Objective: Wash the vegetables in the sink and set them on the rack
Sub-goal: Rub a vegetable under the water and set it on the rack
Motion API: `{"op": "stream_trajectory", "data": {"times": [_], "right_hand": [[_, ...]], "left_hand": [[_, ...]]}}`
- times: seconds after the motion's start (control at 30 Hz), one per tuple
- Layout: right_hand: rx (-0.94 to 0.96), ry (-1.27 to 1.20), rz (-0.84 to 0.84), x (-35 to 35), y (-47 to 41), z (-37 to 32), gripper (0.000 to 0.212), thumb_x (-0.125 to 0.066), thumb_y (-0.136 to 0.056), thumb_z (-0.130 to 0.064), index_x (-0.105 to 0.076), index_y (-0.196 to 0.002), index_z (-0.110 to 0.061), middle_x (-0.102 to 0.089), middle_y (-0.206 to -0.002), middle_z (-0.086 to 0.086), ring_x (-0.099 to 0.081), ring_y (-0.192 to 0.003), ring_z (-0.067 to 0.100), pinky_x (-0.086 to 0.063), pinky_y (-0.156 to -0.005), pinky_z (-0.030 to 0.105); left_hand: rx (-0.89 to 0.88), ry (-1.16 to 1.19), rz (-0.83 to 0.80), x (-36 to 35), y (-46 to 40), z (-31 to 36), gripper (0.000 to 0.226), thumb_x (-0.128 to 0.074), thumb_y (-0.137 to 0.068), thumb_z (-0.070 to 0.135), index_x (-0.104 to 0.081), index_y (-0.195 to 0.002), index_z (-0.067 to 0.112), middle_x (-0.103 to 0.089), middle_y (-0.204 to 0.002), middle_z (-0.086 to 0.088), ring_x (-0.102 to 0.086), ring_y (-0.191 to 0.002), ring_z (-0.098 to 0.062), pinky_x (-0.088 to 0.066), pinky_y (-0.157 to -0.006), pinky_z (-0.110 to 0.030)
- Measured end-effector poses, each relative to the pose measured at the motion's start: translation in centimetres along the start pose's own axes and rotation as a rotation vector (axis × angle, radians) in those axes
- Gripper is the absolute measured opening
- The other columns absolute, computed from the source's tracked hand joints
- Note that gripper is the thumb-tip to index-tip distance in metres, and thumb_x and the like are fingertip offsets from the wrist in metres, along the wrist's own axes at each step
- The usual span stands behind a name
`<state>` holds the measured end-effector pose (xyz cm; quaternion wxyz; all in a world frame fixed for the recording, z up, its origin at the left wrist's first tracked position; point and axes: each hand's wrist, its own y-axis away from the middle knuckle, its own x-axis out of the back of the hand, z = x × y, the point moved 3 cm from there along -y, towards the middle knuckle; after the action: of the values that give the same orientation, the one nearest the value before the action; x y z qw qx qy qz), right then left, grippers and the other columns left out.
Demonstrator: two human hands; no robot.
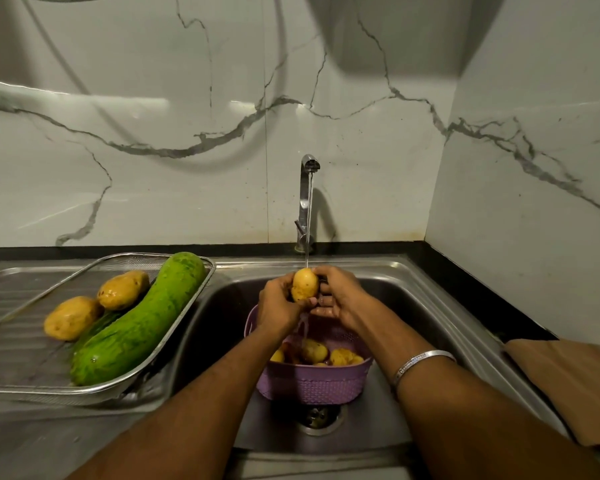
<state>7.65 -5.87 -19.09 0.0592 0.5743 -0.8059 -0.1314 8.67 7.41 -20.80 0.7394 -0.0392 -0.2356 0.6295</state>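
Both forearms reach forward from the lower edge of the view and draw together toward the middle, so that the two hands meet close in front of the person. The left hand (277,303) comes in from the left, its back turned up toward the camera, fingers curled round the left and lower side of a potato (305,284) and its thumb lying across the bottom. The right hand (336,295) faces it from the other side, the fingers bent over the top and right of the same potato and the palm turned partly inward. The right wrist wears a silver bangle (419,362). Both arms are bare.
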Motion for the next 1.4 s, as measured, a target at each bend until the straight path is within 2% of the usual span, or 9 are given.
{"op": "stream_trajectory", "data": {"times": [0.1, 0.2, 0.43, 0.67, 0.87, 1.1, 1.2, 1.27, 1.4], "right_hand": [[0.020, 0.035, 0.109, 0.3, 0.3, 0.3, 0.031, -0.067, -0.090, -0.035, -0.068, -0.107, -0.009, -0.071, -0.092, 0.015, -0.064, -0.062, 0.023, -0.057, -0.051, 0.031], [0.032, 0.020, 0.218, 0.8, 0.1, 0.5, 0.033, -0.070, -0.089, -0.037, -0.066, -0.106, -0.008, -0.071, -0.096, 0.018, -0.068, -0.070, 0.026, -0.052, -0.043, 0.026], [0.046, 0.050, 0.023, -0.3, 0.2, 0.1, 0.033, -0.065, -0.093, -0.039, -0.067, -0.114, -0.014, -0.073, -0.106, 0.013, -0.069, -0.079, 0.024, -0.056, -0.053, 0.029], [0.026, 0.090, 0.187, 1.3, 0.2, 0.2, 0.034, -0.071, -0.090, -0.041, -0.066, -0.101, -0.010, -0.073, -0.090, 0.016, -0.066, -0.063, 0.021, -0.053, -0.045, 0.026], [0.029, 0.053, -0.013, 0.4, 0.5, -0.2, 0.029, -0.063, -0.095, -0.038, -0.067, -0.111, -0.014, -0.073, -0.098, 0.008, -0.063, -0.053, 0.013, -0.059, -0.063, 0.036], [0.063, 0.077, 0.192, 1.0, 0.1, 0.0, 0.038, -0.075, -0.088, -0.039, -0.067, -0.108, -0.007, -0.072, -0.093, 0.017, -0.062, -0.058, 0.020, -0.049, -0.040, 0.024], [0.099, 0.125, 0.095, 0.9, 0.6, -0.3, 0.034, -0.071, -0.092, -0.042, -0.071, -0.106, -0.011, -0.070, -0.082, 0.012, -0.064, -0.060, 0.019, -0.049, -0.042, 0.022], [0.159, 0.169, -0.019, 0.6, 0.6, -0.2, 0.024, -0.067, -0.097, -0.028, -0.072, -0.118, -0.017, -0.072, -0.091, 0.012, -0.064, -0.063, 0.018, -0.053, -0.048, 0.025], [0.287, 0.274, -0.050, 0.2, 0.2, 0.4, 0.038, -0.062, -0.100, -0.012, -0.063, -0.136, -0.024, -0.070, -0.099, 0.012, -0.056, -0.047, 0.008, -0.054, -0.047, 0.026]], "left_hand": [[-0.011, -0.031, -0.056, -0.4, 0.3, 0.1, 0.046, -0.086, -0.075, 0.013, -0.070, -0.118, 0.018, -0.075, -0.103, 0.004, -0.071, -0.096, -0.011, -0.059, -0.090, -0.037], [-0.048, -0.067, -0.077, -1.0, 0.6, 0.8, 0.043, -0.084, -0.078, 0.013, -0.068, -0.117, 0.016, -0.073, -0.101, 0.004, -0.068, -0.091, -0.008, -0.057, -0.085, -0.025], [-0.048, -0.186, 0.022, 0.0, 0.6, 0.5, 0.041, -0.082, -0.081, 0.026, -0.067, -0.120, 0.022, -0.075, -0.104, 0.003, -0.069, -0.094, -0.011, -0.058, -0.087, -0.034], [-0.064, -0.243, -0.094, -1.2, 0.9, 1.0, 0.042, -0.078, -0.084, 0.034, -0.065, -0.121, 0.019, -0.074, -0.105, 0.000, -0.070, -0.094, -0.015, -0.058, -0.087, -0.040], [-0.046, -0.297, 0.009, -0.4, 0.3, -0.1, 0.047, -0.070, -0.079, 0.052, -0.065, -0.120, 0.029, -0.074, -0.103, 0.007, -0.069, -0.092, -0.011, -0.059, -0.083, -0.041], [-0.049, -0.313, -0.088, -1.4, 0.8, 0.2, 0.066, -0.058, -0.069, 0.073, -0.063, -0.119, 0.030, -0.074, -0.101, 0.009, -0.069, -0.090, -0.011, -0.059, -0.080, -0.042], [-0.023, -0.339, -0.044, -0.9, 0.6, 0.2, 0.050, -0.062, -0.075, 0.058, -0.064, -0.116, 0.029, -0.074, -0.097, 0.007, -0.069, -0.088, -0.013, -0.059, -0.078, -0.040], [-0.008, -0.352, -0.001, -0.4, 0.5, 0.1, 0.033, -0.066, -0.082, 0.042, -0.066, -0.111, 0.028, -0.073, -0.091, 0.006, -0.068, -0.083, -0.013, -0.058, -0.075, -0.037], [0.013, -0.341, -0.027, -0.3, 0.3, -0.4, 0.020, -0.062, -0.088, 0.043, -0.067, -0.101, 0.028, -0.071, -0.083, 0.007, -0.068, -0.078, -0.012, -0.059, -0.074, -0.041]]}}
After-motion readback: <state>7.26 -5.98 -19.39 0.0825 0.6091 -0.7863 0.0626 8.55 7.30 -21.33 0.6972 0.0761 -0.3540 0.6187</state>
